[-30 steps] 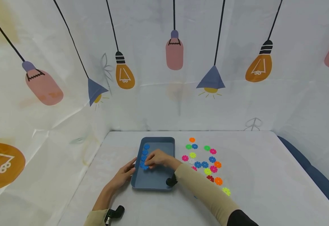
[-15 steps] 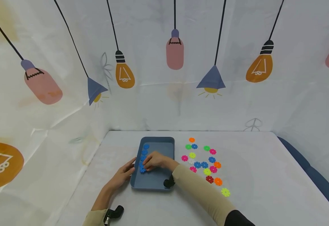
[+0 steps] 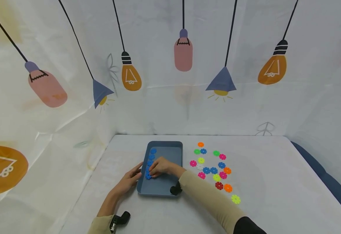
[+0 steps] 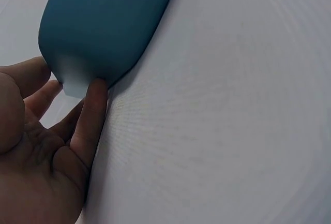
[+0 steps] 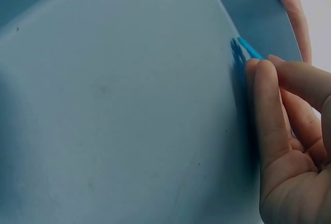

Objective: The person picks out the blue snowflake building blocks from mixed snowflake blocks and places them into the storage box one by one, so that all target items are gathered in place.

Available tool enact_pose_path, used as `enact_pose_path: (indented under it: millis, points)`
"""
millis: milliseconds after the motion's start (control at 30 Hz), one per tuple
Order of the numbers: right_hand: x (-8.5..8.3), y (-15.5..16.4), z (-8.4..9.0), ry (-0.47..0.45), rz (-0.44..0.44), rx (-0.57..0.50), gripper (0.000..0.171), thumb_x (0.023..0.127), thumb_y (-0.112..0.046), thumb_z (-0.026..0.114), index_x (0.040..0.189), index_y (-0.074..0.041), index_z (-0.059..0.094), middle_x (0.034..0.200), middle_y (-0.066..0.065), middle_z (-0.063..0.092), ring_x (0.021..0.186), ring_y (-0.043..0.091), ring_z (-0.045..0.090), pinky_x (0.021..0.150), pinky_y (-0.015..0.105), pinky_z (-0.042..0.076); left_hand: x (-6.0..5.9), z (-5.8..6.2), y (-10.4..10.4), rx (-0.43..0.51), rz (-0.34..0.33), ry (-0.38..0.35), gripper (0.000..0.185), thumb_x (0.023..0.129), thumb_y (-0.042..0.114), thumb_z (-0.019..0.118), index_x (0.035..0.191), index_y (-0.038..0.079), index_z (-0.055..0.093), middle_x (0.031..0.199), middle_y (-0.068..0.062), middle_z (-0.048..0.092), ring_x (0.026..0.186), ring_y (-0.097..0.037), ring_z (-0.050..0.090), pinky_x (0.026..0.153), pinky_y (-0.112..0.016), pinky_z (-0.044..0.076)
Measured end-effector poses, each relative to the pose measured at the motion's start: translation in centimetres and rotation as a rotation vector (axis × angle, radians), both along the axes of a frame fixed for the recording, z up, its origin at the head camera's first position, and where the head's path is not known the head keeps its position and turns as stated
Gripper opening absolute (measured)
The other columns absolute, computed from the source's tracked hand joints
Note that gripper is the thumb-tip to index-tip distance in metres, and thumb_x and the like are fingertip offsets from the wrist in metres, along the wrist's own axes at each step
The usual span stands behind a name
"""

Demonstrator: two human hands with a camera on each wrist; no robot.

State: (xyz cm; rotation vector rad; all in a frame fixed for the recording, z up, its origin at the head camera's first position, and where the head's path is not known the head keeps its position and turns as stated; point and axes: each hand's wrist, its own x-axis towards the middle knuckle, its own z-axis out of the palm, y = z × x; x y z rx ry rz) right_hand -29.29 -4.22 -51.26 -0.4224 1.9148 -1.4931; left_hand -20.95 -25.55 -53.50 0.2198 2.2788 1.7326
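My right hand (image 3: 164, 166) is over the left part of a blue-grey tray (image 3: 160, 189). Between its thumb and fingertips it pinches a thin blue flower-shaped disc (image 5: 249, 48), held on edge close over the tray floor in the right wrist view. Along the tray's left side runs a column of blue flower-shaped discs (image 3: 151, 157), its lower part partly hidden by the right fingers. My left hand (image 3: 126, 182) rests against the tray's left wall, and in the left wrist view its extended fingers (image 4: 94, 105) touch the outside of the wall.
Right of the tray, flower-shaped discs in several colours lie scattered on the white table (image 3: 276, 182), among them an orange disc (image 3: 228, 188), a dark red disc (image 3: 219, 185) and a yellow disc (image 3: 236, 199). A white curtain (image 3: 158, 110) printed with lamps stands behind.
The right hand has shifted slightly down and left inside the tray over the last second, to the lower end of the blue column. The left hand stays at the tray's wall.
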Motion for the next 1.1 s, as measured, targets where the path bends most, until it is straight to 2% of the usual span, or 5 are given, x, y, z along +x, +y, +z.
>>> enact_pose_path:
  millis: [267,567,767,867,1100]
  points:
    - [0.2,-0.1,-0.2,0.073,0.007,0.028,0.005,0.079,0.006,0.076,0.081,0.002,0.074,0.074,0.013,0.07,0.059,0.016,0.067,0.059,0.03,0.057,-0.2,-0.2,-0.1,-0.008,-0.013,0.01,0.057,0.105,0.024,0.047,0.156,0.014,0.025,0.146,-0.029,0.034,0.131,-0.044,0.038,0.099,-0.054,0.041]
    - [0.5,-0.2,0.1,0.089,-0.004,0.04,0.005,0.079,0.006,0.076,0.082,0.002,0.074,0.073,0.011,0.069,0.061,0.016,0.067,0.06,0.029,0.057,0.0,-0.3,0.1,0.004,0.011,0.011,0.057,0.104,0.026,0.049,0.155,0.015,0.027,0.145,-0.028,0.036,0.13,-0.042,0.041,0.099,-0.054,0.042]
    - [0.7,0.2,-0.2,0.097,-0.009,0.062,0.006,0.078,0.008,0.076,0.082,0.003,0.074,0.072,0.012,0.069,0.062,0.02,0.068,0.06,0.032,0.057,0.0,-0.8,0.3,-0.003,-0.023,0.021,0.058,0.104,0.025,0.049,0.155,0.013,0.025,0.145,-0.031,0.033,0.129,-0.044,0.04,0.097,-0.052,0.043]
    - [0.7,0.3,-0.2,0.109,-0.007,0.057,0.006,0.078,0.007,0.077,0.081,0.002,0.074,0.072,0.011,0.069,0.061,0.018,0.068,0.059,0.031,0.057,0.0,-0.7,0.2,0.005,-0.019,0.023,0.057,0.104,0.024,0.048,0.155,0.014,0.025,0.146,-0.03,0.034,0.129,-0.043,0.04,0.098,-0.052,0.043]
    - [0.9,0.9,1.2,0.147,0.03,0.056,0.003,0.08,0.0,0.077,0.083,0.0,0.075,0.074,0.009,0.07,0.063,0.017,0.067,0.061,0.031,0.057,-0.1,-0.6,-0.2,-0.022,0.0,0.014,0.057,0.104,0.028,0.049,0.155,0.016,0.027,0.145,-0.026,0.037,0.128,-0.04,0.043,0.097,-0.05,0.044]
